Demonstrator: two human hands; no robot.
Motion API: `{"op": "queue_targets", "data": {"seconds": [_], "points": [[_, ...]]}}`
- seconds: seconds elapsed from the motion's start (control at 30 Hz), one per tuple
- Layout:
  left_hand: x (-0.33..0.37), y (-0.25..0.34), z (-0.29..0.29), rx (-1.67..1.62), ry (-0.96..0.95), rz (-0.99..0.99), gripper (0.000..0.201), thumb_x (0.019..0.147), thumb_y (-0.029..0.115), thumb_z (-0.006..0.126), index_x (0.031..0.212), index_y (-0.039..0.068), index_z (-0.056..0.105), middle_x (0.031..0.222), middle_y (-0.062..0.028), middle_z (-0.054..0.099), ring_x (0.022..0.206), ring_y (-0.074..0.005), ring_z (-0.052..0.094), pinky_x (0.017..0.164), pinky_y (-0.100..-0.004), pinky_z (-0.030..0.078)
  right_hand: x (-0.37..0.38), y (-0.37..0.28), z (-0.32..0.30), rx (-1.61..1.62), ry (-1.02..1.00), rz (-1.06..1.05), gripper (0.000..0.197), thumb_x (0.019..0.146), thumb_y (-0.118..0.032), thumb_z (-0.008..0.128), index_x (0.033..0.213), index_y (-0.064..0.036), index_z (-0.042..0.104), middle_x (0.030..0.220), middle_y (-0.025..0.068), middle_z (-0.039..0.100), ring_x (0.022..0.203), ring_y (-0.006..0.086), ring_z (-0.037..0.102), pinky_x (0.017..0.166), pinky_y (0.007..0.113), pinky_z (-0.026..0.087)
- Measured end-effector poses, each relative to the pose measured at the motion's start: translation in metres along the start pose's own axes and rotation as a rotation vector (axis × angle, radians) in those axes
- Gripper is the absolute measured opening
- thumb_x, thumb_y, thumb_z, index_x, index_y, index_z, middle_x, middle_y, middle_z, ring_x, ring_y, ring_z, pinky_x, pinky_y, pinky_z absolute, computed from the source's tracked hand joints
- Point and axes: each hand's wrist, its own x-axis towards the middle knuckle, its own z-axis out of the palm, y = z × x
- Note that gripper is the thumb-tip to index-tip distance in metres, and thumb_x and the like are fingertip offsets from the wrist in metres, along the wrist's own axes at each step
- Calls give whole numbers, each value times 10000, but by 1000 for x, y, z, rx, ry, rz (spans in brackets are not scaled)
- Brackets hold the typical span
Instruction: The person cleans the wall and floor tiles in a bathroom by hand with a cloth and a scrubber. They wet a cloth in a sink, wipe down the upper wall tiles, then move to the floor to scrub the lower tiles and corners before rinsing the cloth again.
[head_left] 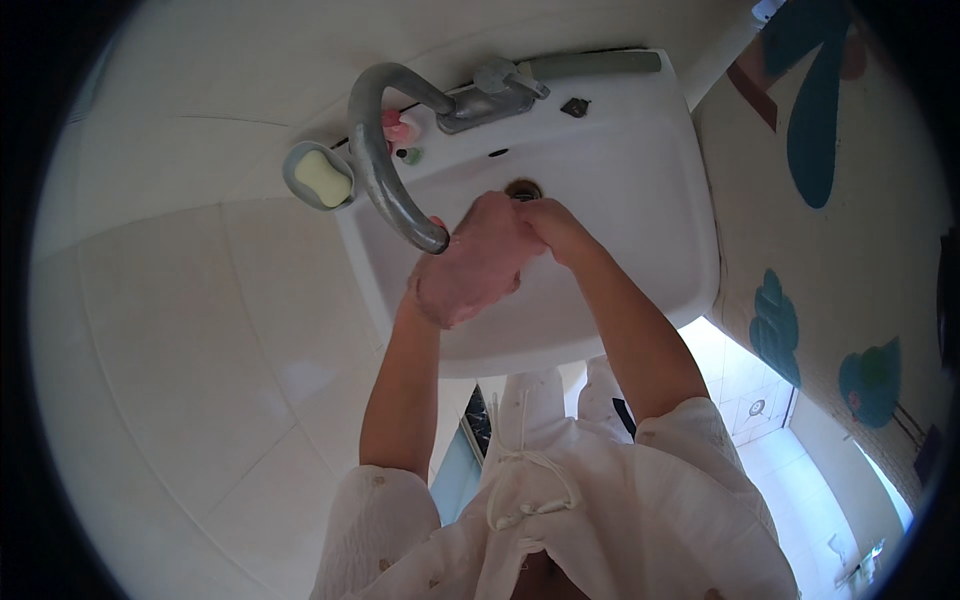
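A soft pink covering (470, 262), a glove or a cloth, I cannot tell which, wraps my left hand (424, 308) down to the wrist, hiding its fingers. Its loose edge gathers around the wrist. My right hand (547, 228) is closed on the far right end of the pink covering. Both hands are over the basin of the white sink (640, 200), just in front of the drain (523, 189). The curved metal faucet (385, 185) hangs over the pink covering, its spout's end beside it. Whether water runs is not clear.
A pale soap bar (323, 179) sits in a grey dish (291, 172) at the sink's left corner. Small pink and green items (405, 140) stand behind the spout. A dark small object (575, 107) lies on the back ledge. A wall with blue decorations (775, 325) rises at right.
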Motion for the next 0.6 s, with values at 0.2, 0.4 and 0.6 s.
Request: {"op": "queue_targets", "data": {"seconds": [0.2,0.4,0.6], "points": [[-58,75,-50,1189,-81,992,462,863,216,556,1270,13,478,1279,-99,531,1154,-222,532,892,-331,473,-5,-13,-8,-263,95,-217,228,765,-139,678,919,31,675,836,86,676,756,152,616,692,295,492],[-3,46,-44,1824,-5,1187,585,805,247,657,1306,19,458,1311,-75,511,1167,-230,528,1075,-373,328,-40,13,69,-562,26,-495,140,717,-131,665,838,-61,666,746,98,677,691,256,649,685,312,511],[40,103,-38,1895,175,1370,522,693,134,719,1171,8,549,1186,-86,569,1120,-224,543,1034,-372,372,-96,-56,51,-710,166,-685,125,739,-76,700,836,-13,655,769,124,670,680,235,650,655,302,508]]}}
